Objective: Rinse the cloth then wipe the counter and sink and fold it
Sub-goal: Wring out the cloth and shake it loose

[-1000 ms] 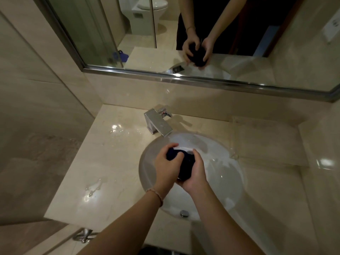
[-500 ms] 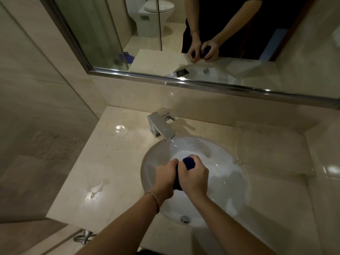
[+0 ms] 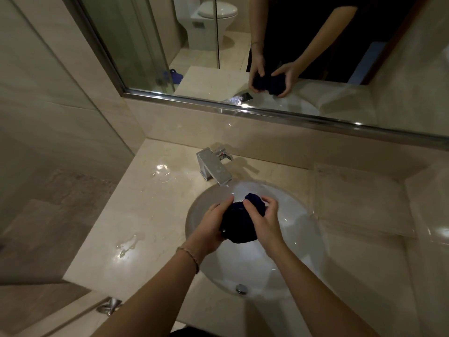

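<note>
Squeezing the cloth (image 3: pixel 239 221) in both hands over the sink (image 3: pixel 301 229), I should wring low, left hand (image 3: pixel 210 229) and right hand (image 3: pixel 263 221) twisting opposite ways

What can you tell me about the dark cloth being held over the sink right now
The cloth is dark navy, almost black, soft fabric, bunched into a rounded wad rather than spread out. The left hand grips its left side and the right hand its right. It hangs over the white sink, below the faucet. Its wetness cannot be judged.
</note>
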